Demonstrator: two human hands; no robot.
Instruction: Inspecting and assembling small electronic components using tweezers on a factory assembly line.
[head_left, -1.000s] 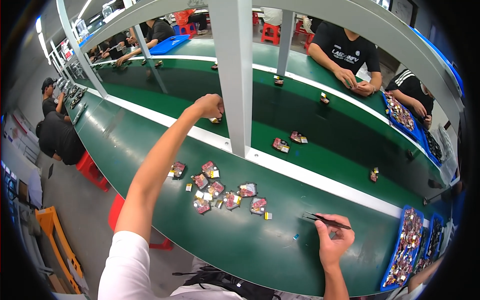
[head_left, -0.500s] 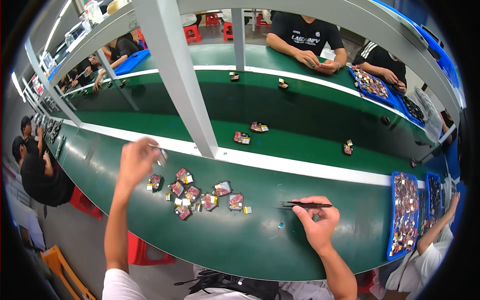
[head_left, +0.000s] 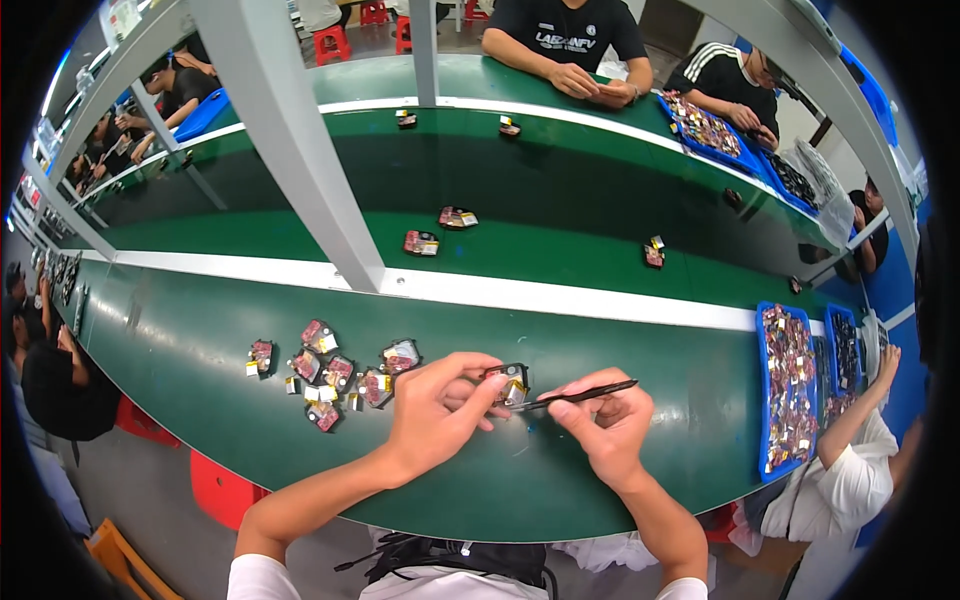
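Between the fingers and thumb of my left hand (head_left: 440, 412) is a small electronic module (head_left: 511, 384), dark-edged with a circuit board and a silvery-yellow part. My right hand (head_left: 612, 425) pinches black tweezers (head_left: 590, 393), whose tips reach the lower edge of that module; whether they grip anything is too small to tell. Left of my left hand, several similar modules (head_left: 341, 372) lie loosely grouped on the green table (head_left: 300, 455). One more module (head_left: 260, 357) sits at the group's left edge. A tiny blue piece (head_left: 531, 425) rests below the tweezers.
At right stands a blue tray (head_left: 764, 400) full of small boards, beside another blue tray (head_left: 842, 345) of dark parts. Past a white ledge (head_left: 560, 307), a green belt (head_left: 560, 262) carries spaced modules. A grey post (head_left: 310, 150) rises ahead. Other people sit opposite and alongside.
My left hand has come down from the upper left to the middle and now holds a module. My right hand has brought the tweezers against it. The view has shifted slightly.
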